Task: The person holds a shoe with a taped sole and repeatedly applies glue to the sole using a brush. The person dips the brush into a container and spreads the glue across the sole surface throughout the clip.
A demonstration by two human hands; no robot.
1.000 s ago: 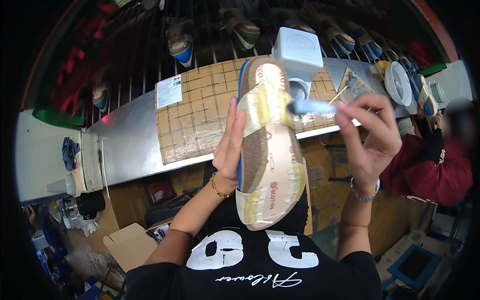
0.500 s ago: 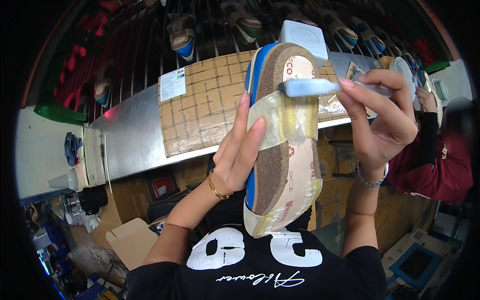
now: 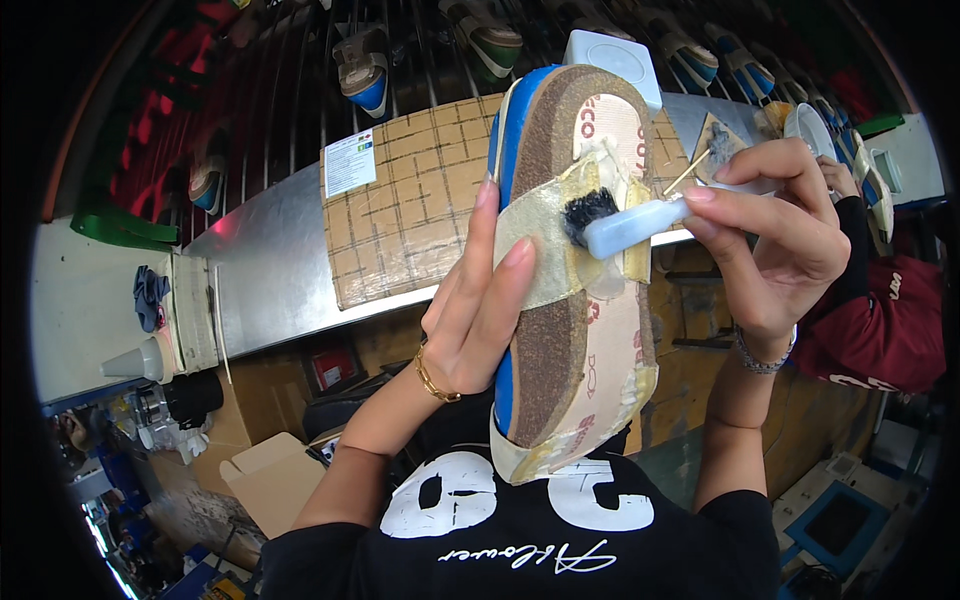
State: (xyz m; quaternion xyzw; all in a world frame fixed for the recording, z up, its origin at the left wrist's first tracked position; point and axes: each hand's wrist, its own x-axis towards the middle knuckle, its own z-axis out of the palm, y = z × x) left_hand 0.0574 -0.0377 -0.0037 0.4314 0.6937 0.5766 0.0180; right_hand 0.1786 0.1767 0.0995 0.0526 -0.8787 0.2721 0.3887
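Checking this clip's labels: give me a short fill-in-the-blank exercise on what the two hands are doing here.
1. The left hand holds the shoe sole with its bottom facing ____ the camera.
2. The right hand holds a small brush with ____ bristles.
3. The bristles touch a band of ____ tape across the sole.
4. The left wrist wears a ____ bracelet.

Missing words: toward; black; yellowish; gold

Shoe sole (image 3: 565,300) upright between both hands, left hand (image 3: 480,305) against its left edge, right hand (image 3: 775,240) just right of it – brush (image 3: 625,222) bristles on the sole, cardboard sheet (image 3: 405,215) behind the left hand, a co-worker's sleeve (image 3: 880,320) right of the right hand.
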